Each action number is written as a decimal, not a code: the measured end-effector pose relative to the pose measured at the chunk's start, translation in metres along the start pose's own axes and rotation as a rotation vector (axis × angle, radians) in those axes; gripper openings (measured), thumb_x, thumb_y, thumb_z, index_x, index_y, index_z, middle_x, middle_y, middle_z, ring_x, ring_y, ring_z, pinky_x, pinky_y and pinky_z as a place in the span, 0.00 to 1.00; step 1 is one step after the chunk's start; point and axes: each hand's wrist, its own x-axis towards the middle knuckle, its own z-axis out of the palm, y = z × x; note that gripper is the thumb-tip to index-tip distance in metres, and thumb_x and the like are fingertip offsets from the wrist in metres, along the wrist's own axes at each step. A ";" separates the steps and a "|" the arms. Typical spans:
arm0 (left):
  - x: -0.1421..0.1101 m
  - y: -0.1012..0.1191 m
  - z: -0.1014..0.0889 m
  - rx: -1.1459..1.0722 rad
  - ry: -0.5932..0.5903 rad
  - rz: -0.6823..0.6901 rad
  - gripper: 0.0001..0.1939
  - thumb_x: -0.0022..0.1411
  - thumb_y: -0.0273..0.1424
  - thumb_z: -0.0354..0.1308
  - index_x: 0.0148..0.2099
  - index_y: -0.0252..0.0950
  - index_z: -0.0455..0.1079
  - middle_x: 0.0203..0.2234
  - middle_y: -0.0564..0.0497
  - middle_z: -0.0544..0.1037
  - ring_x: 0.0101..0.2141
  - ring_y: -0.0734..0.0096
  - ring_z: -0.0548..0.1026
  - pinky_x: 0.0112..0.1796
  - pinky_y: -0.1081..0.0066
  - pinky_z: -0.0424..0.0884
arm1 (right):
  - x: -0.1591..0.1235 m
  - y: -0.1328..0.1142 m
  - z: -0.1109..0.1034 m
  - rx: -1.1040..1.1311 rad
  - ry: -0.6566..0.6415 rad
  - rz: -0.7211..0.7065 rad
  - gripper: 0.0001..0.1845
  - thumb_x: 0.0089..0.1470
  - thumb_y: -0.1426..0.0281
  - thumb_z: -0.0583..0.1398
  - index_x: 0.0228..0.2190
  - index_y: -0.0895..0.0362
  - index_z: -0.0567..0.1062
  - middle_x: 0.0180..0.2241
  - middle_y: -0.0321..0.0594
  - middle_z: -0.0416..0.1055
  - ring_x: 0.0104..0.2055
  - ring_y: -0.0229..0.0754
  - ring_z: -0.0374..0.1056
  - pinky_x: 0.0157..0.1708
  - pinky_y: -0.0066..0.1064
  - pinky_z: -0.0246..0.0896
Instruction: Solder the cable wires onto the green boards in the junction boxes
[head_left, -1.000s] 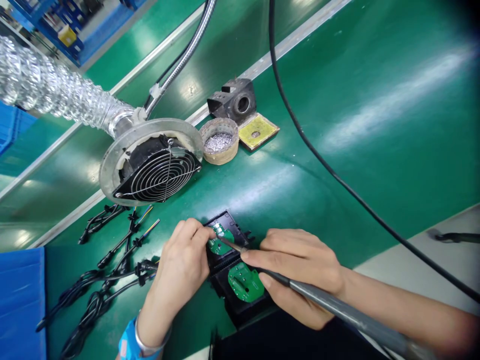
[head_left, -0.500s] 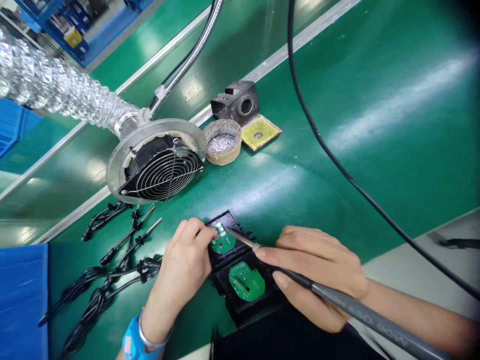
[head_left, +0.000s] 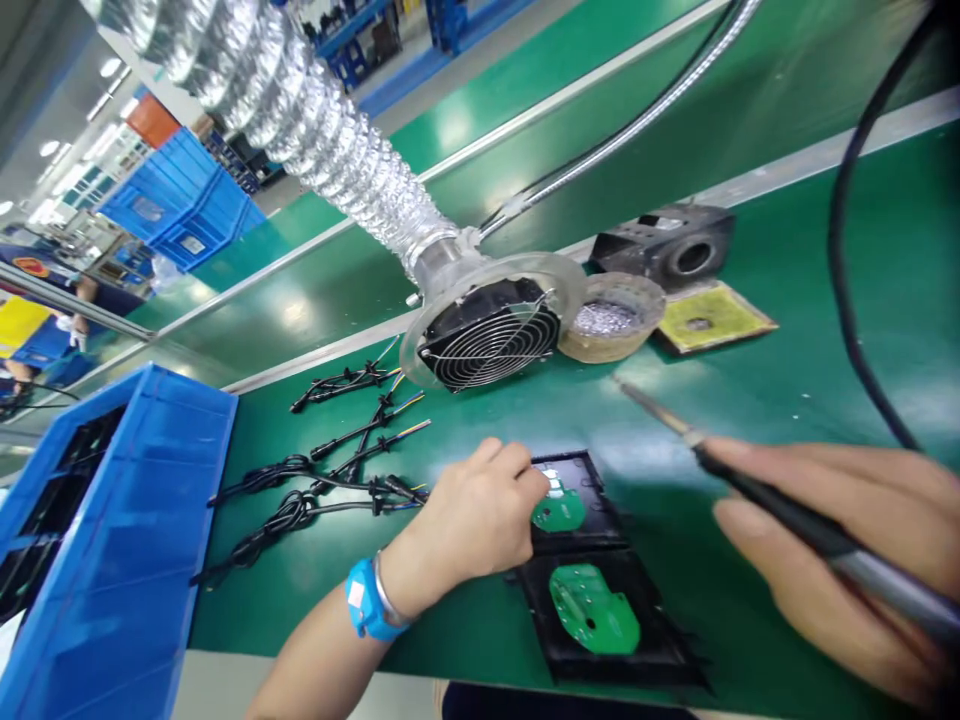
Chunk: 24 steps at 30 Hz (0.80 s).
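My right hand [head_left: 847, 540] grips a soldering iron [head_left: 780, 510], its bare metal tip pointing up and left above the bench, apart from the boards. My left hand [head_left: 487, 510] is closed at the left edge of the far green circuit board [head_left: 561, 512]; whatever its fingers pinch is hidden. That board lies in one half of an open black plastic case [head_left: 600, 490]. Nearer to me, a second green circuit board [head_left: 596, 610] rests in the case's other half. A blue band and a metal bracelet circle my left wrist.
Black cables [head_left: 292, 510] with bare coloured wire ends lie to the left, beside a blue bin [head_left: 150, 540]. Behind the case hangs a fume extractor fan [head_left: 491, 345]. A bowl of solder bits [head_left: 611, 325], a yellow sponge [head_left: 709, 318] and an iron holder [head_left: 675, 250] stand at the back.
The soldering iron has lifted off the far board and moved away to the right with my right hand. My left hand stays at that board. The view has swung left.
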 end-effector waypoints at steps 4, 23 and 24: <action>-0.003 0.002 0.000 0.033 0.015 0.014 0.09 0.59 0.21 0.49 0.37 0.36 0.69 0.34 0.49 0.70 0.35 0.65 0.64 0.27 0.69 0.65 | 0.032 0.026 0.010 -0.191 0.130 0.027 0.20 0.59 0.57 0.58 0.47 0.53 0.78 0.37 0.50 0.77 0.35 0.48 0.73 0.37 0.39 0.69; -0.049 -0.092 -0.003 0.084 0.252 -0.462 0.08 0.61 0.29 0.53 0.34 0.36 0.74 0.31 0.46 0.76 0.35 0.57 0.73 0.38 0.61 0.70 | -0.022 -0.026 0.005 0.238 -0.199 0.048 0.17 0.54 0.70 0.64 0.46 0.55 0.69 0.39 0.43 0.77 0.33 0.42 0.73 0.33 0.33 0.71; -0.055 -0.091 -0.007 0.088 0.273 -0.467 0.09 0.62 0.29 0.51 0.35 0.36 0.73 0.31 0.47 0.76 0.34 0.59 0.73 0.37 0.63 0.70 | -0.025 -0.030 0.007 0.262 -0.259 0.020 0.19 0.54 0.70 0.63 0.48 0.56 0.67 0.42 0.45 0.76 0.35 0.43 0.71 0.34 0.35 0.71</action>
